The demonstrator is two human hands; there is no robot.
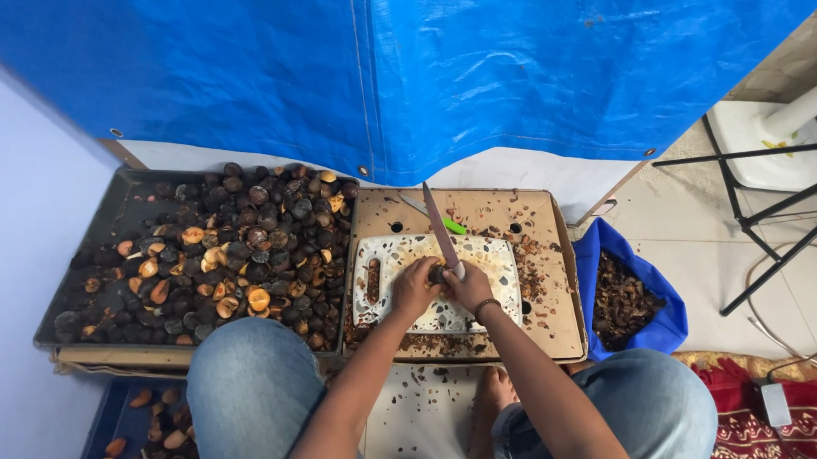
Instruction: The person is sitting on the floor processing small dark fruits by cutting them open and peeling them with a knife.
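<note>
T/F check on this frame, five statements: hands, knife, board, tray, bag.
1. The right hand holds a knife with its blade pointing away from the person. True.
2. The left hand rests in the tray of nuts. False: it is over the white cutting board, holding a small dark nut against the blade.
3. The cutting board lies in a shallow cardboard box. True.
4. The blue bag at the right is full of whole round nuts. False: it holds brown broken pieces, shell-like.
5. The tray of nuts is to the right of the board. False: it is on the left.
</note>
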